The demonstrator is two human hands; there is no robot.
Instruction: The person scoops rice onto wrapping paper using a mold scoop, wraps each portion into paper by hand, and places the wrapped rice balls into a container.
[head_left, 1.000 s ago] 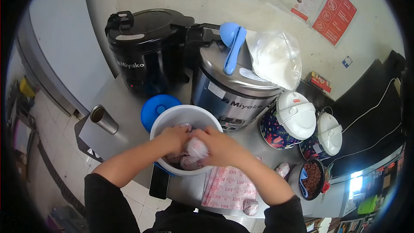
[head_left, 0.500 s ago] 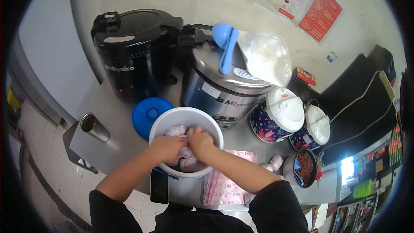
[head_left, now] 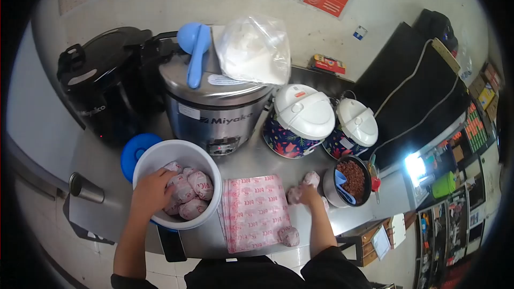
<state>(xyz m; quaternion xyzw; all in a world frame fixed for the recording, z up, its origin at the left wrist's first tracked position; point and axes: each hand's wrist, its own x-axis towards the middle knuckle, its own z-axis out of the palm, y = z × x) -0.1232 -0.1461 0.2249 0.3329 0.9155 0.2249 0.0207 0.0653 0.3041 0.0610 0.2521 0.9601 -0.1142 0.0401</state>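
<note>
A white bucket [head_left: 140, 167] holds several paper-wrapped rice packets [head_left: 194, 210] with pink print. Inside its left side, my left hand [head_left: 152, 192] rests on the packets, fingers stretched out and holding none. To the right, my right hand [head_left: 309, 197] is closed on a wrapped packet [head_left: 295, 195] in a small group on the counter; its fingertips are partly hidden. Another packet [head_left: 311, 179] sits just beyond that hand. Between the hands lies a stack of printed "RICE" wrapping paper [head_left: 256, 208], with one packet [head_left: 289, 236] at its lower right corner.
A pot of brown chopped food [head_left: 352, 179] with a blue spoon stands right of my right hand. Behind are a steel cooker [head_left: 214, 115], a black cooker [head_left: 112, 91] and two flowered containers [head_left: 294, 134]. A metal cup [head_left: 87, 188] and phone [head_left: 171, 243] lie left.
My right hand has left the bucket and moved right to the packets by the pot. My left hand stays in the bucket. The view has turned right.
</note>
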